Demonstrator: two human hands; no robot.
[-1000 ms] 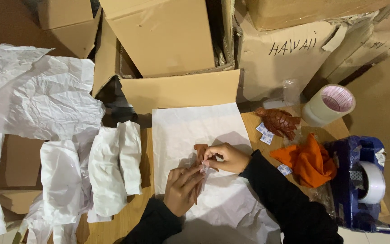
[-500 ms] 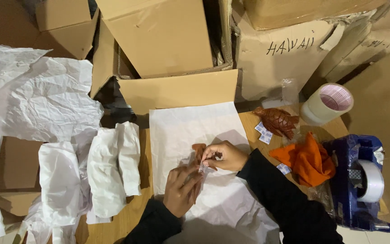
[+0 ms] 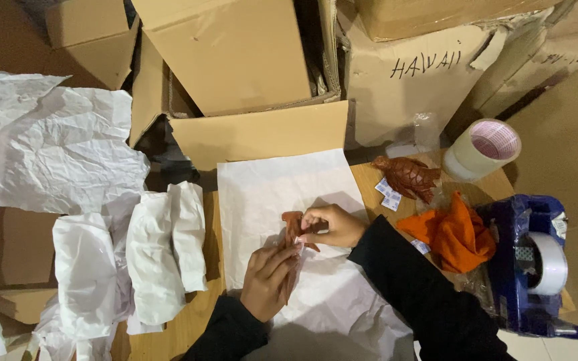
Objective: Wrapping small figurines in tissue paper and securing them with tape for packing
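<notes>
A small brown carved figure lies on a flat white sheet of paper in the middle of the view. My left hand cups it from below. My right hand pinches its upper part with the fingertips. Much of the figure is hidden under both hands. A second brown carved turtle rests on the wooden table to the right, untouched.
Paper-wrapped bundles lie left of the sheet, crumpled white paper beyond. Open cardboard boxes stand behind. At right are an orange cloth, a tape roll, a blue tape dispenser and small labels.
Both hands stay on the small figure with only slight finger shifts. The view has drifted a little.
</notes>
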